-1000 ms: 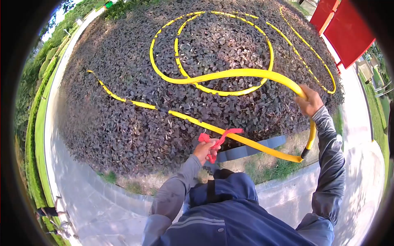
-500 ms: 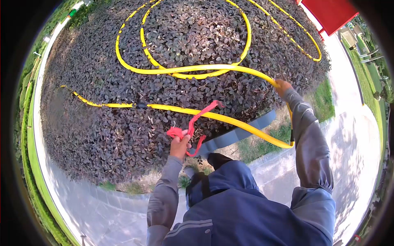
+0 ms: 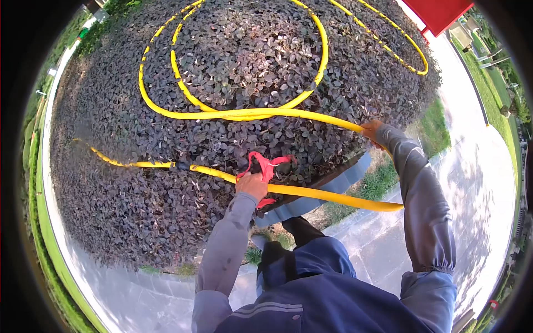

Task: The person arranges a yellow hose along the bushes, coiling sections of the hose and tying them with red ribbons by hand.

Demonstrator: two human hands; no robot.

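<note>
Left grip [image 3: 252, 186] is gripping the red strip [image 3: 266, 166] and covering a bit of the yellow hose [image 3: 311, 192]; cannot tell if it is also clasping the hose. Strip ends are poking out above and below the hose line. Right grip [image 3: 372, 129], farther off and right, is closed, gripping the hose; the wrist is partly hiding it.

Step in hand, by the look: left is working the strip at the hose's near run, right is steadying the other length. Next move is probably calling for a firm hold on both, with some slack.

Hose is lying over the hedge [image 3: 244, 61], looping on the far side; a dark joint [image 3: 182, 165] is showing left of the left grip. Grey edging [image 3: 338, 183] is running along the hedge's near edge. Grass [image 3: 435, 125] is growing right, pavement [image 3: 377, 233] is lying near and right, a red panel [image 3: 441, 14] is standing far right.

In the way: hedge leaves are crowding the hose; right sleeve [image 3: 416, 183] is blocking its bend.
</note>
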